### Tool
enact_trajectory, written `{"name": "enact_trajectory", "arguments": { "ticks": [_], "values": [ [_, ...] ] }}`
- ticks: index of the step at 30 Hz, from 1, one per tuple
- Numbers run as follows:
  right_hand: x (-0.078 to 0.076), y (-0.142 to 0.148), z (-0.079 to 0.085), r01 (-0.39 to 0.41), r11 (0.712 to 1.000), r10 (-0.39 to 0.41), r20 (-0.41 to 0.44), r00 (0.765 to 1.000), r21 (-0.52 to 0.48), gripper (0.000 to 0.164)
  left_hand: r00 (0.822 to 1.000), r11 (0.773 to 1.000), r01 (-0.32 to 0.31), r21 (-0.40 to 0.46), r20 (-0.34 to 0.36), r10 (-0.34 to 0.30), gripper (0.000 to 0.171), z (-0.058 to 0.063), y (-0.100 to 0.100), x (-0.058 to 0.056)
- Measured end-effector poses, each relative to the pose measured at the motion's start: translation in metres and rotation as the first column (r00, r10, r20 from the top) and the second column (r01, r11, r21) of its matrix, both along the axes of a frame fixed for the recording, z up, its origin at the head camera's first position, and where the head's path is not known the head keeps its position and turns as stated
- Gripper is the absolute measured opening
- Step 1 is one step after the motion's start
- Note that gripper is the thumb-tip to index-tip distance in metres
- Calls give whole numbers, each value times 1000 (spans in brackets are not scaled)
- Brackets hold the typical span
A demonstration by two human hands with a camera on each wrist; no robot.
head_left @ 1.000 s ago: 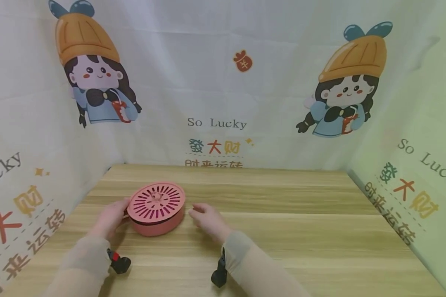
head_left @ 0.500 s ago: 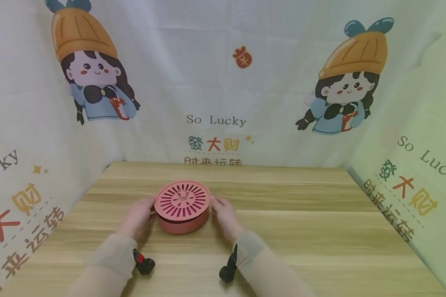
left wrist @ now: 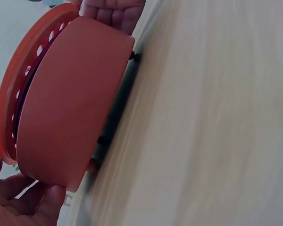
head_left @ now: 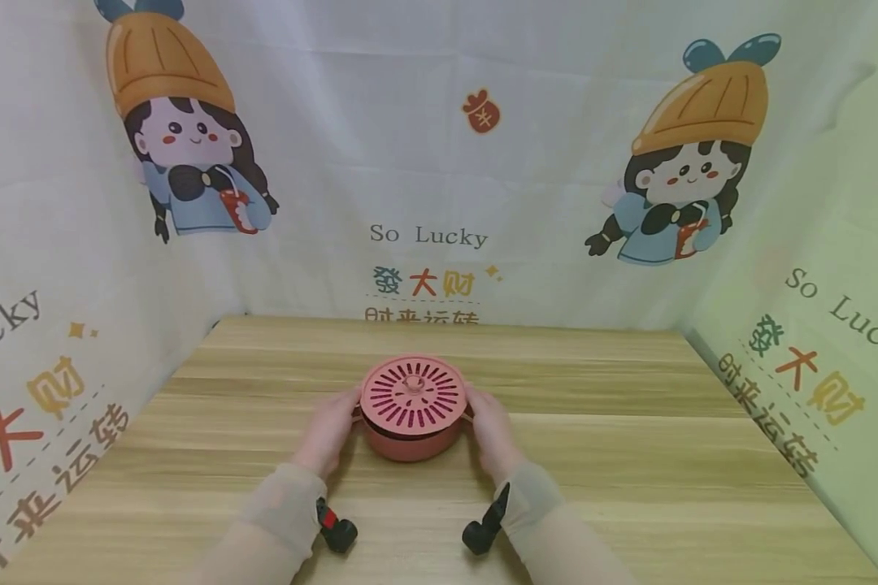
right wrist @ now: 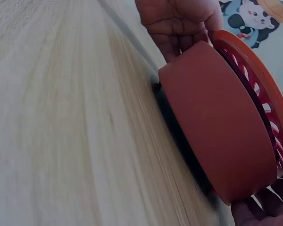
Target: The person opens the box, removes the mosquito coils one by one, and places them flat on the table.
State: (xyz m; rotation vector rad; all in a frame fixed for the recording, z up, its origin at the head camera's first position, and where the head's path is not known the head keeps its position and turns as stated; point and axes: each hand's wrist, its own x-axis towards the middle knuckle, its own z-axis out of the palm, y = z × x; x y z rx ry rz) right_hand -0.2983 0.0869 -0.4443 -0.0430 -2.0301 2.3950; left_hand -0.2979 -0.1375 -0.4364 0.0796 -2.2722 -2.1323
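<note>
Both hands hold a round pink box [head_left: 411,445] from opposite sides at the middle of the table. Its pink lid [head_left: 388,390] has a ring of radiating slots and a small knob [head_left: 413,383] on top; a dark band shows beneath the lid's rim. My left hand [head_left: 332,429] grips the left side, where a thin wire handle shows. On the right side my right hand [head_left: 492,428] grips in the same way. In the left wrist view, small dark feet [left wrist: 102,140] show under the box wall [left wrist: 70,103], close over the tabletop.
The wood-grain table [head_left: 615,455] stretches out on both sides of the box. A white printed cloth [head_left: 541,203] with cartoon figures and lettering hangs behind the table and along both its sides. Black camera mounts [head_left: 336,532] sit at both wrists.
The box has moved right, from the left part of the table to its middle. My left hand moved along with it; my right hand came from beside the box to gripping its right side.
</note>
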Motion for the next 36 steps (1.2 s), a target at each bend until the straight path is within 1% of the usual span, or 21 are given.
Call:
{"name": "enact_trajectory", "arguments": {
  "ticks": [3, 6, 9, 12, 14, 16, 19, 21, 23, 26, 32, 36],
  "values": [
    [2, 11, -1, 51, 998, -50, 28, 998, -27, 42, 1000, 999, -8, 42, 10, 8, 41, -4, 13, 1],
    [4, 22, -1, 73, 995, -71, 31, 997, -71, 43, 1000, 998, -6, 68, 24, 5, 41, -6, 25, 2],
    [5, 31, -2, 77, 991, -74, 26, 997, -111, 44, 999, 995, 14, 101, 31, -17, 41, -7, 36, 1],
    [6, 40, -4, 81, 988, -79, 23, 997, -133, 44, 999, 991, 41, 129, 19, -44, 42, -8, 44, 2],
    [7, 45, -5, 82, 987, -81, 17, 997, -140, 43, 998, 988, 62, 145, 2, -63, 42, -2, 50, 8],
    [9, 49, -6, 82, 984, -81, 12, 997, -156, 44, 998, 985, 70, 157, -11, -69, 42, -3, 54, 10],
    [13, 54, -7, 73, 981, -71, 17, 997, -181, 47, 998, 985, 71, 155, -10, -70, 43, -6, 59, 13],
    [15, 57, -8, 60, 979, -57, 21, 998, -195, 49, 998, 986, 69, 153, -7, -69, 45, -14, 61, 10],
    [17, 60, -8, 47, 980, -44, 23, 999, -192, 51, 997, 986, 76, 151, -6, -76, 46, -15, 61, 10],
    [18, 64, -8, 35, 981, -31, 24, 999, -189, 53, 996, 982, 95, 161, -12, -94, 47, -16, 63, 11],
    [21, 71, -8, 34, 972, -28, 27, 999, -231, 52, 992, 979, 126, 160, -15, -125, 47, -17, 69, 15],
    [25, 74, -11, 25, 970, -22, 15, 1000, -241, 50, 992, 981, 126, 147, -19, -125, 48, -17, 71, 19]
  ]
}}
